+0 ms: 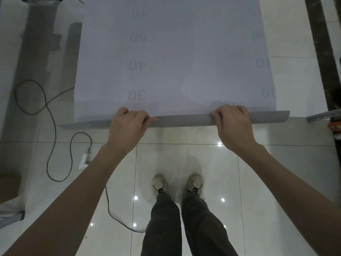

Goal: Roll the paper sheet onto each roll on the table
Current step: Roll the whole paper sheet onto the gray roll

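Note:
A wide pale grey paper sheet [171,58] lies flat, stretching away from me, with faint reversed numbers 30, 40 and 50 showing through it. Its near edge is wound into a long thin grey roll [184,121] that spans the sheet's width. My left hand [127,124] grips the roll left of its middle, fingers curled over the top. Near the right end, my right hand [233,122] holds the same roll in the same way. Both fingertips rest on the sheet just behind the roll.
Glossy white floor tiles [184,163] lie below, with my two feet [177,183] under the roll. A black cable [49,115] loops at the left beside a white adapter [84,159]. A grey metal bar [323,115] juts in at right. A dark strip runs along the right edge.

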Motion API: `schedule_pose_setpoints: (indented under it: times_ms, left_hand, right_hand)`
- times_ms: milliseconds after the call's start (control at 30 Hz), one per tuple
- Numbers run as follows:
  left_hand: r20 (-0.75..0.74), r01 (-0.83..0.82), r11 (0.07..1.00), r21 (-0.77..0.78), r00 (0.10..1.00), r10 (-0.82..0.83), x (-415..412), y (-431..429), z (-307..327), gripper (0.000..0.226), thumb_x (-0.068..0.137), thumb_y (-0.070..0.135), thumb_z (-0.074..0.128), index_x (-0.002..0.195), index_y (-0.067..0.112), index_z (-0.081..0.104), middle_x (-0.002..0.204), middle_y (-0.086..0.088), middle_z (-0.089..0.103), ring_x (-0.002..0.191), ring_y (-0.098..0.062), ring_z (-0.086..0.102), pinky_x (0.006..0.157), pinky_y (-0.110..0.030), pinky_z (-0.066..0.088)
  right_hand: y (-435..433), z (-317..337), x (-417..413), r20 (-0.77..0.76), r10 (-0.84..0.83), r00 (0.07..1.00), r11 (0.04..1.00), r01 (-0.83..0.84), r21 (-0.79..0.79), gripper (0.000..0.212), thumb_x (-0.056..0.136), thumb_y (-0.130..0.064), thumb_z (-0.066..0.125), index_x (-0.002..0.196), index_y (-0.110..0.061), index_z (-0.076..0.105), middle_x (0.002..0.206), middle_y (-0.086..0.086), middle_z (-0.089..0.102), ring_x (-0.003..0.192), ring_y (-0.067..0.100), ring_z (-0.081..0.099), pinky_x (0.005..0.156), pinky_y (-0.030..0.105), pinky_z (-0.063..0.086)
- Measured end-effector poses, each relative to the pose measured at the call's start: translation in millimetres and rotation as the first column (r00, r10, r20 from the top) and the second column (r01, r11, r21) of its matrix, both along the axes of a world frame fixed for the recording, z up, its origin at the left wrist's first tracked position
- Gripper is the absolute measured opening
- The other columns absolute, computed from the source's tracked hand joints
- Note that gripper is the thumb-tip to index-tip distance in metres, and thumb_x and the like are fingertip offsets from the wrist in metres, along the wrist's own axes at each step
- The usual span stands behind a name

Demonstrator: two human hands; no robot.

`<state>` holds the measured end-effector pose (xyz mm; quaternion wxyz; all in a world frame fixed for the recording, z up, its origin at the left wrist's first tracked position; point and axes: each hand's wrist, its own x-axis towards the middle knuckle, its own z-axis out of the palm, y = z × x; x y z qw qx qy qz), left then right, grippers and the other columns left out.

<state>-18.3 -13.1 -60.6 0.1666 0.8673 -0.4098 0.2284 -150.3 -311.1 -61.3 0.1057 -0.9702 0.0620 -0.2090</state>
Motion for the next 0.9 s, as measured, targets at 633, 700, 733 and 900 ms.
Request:
schedule_pose_setpoints:
  times_ms: [633, 700, 733, 900]
  left_hand:
    - [0.126, 0.049, 0.995, 0.086, 0.99, -0.059, 19.4, 6.9, -12.9, 0.038, 0.101, 0.044, 0.065, 0.096, 0.006, 0.072, 0.093, -0.01, 0.069, 0.078, -0.031, 0.066, 0.065, -0.041, 0.048]
    - [0.113, 0.032, 0.997, 0.074, 0.993, -0.04, 18.6, 8.2, -15.9, 0.038, 0.103, 0.043, 0.063, 0.093, 0.007, 0.071, 0.089, -0.01, 0.068, 0.073, -0.032, 0.064, 0.059, -0.041, 0.049]
    - [0.102, 0.026, 0.997, 0.07, 0.994, -0.033, 19.4, 8.7, -17.0, 0.038, 0.103, 0.043, 0.062, 0.092, 0.007, 0.07, 0.087, -0.009, 0.068, 0.071, -0.032, 0.064, 0.058, -0.04, 0.048]
    - [0.066, 0.027, 0.995, 0.095, 0.997, -0.034, 24.6, 6.8, -17.6, 0.04, 0.104, 0.045, 0.06, 0.091, 0.009, 0.07, 0.08, -0.006, 0.066, 0.067, -0.029, 0.061, 0.057, -0.04, 0.045]
  right_hand:
    - [-22.0, -1.2, 15.1, 0.04, 0.052, 0.998, 0.998, -0.051, -0.04, 0.019, 0.104, -0.023, 0.058, 0.099, -0.006, 0.067, 0.098, 0.011, 0.067, 0.09, 0.033, 0.058, 0.088, 0.042, 0.04]
    - [-24.2, 0.0, 2.9, 0.127, 0.083, 0.988, 0.991, -0.069, -0.113, 0.019, 0.103, -0.023, 0.063, 0.101, -0.006, 0.072, 0.107, 0.013, 0.067, 0.095, 0.034, 0.06, 0.088, 0.044, 0.042]
    - [-25.4, -0.8, -2.6, 0.132, 0.091, 0.987, 0.988, -0.073, -0.138, 0.021, 0.101, -0.026, 0.065, 0.105, -0.007, 0.074, 0.109, 0.014, 0.067, 0.097, 0.034, 0.061, 0.088, 0.044, 0.042]
    - [-35.3, -11.5, -3.6, 0.125, 0.078, 0.989, 0.973, -0.049, -0.224, 0.028, 0.1, -0.036, 0.069, 0.102, -0.009, 0.075, 0.098, 0.012, 0.067, 0.087, 0.034, 0.062, 0.084, 0.044, 0.043]
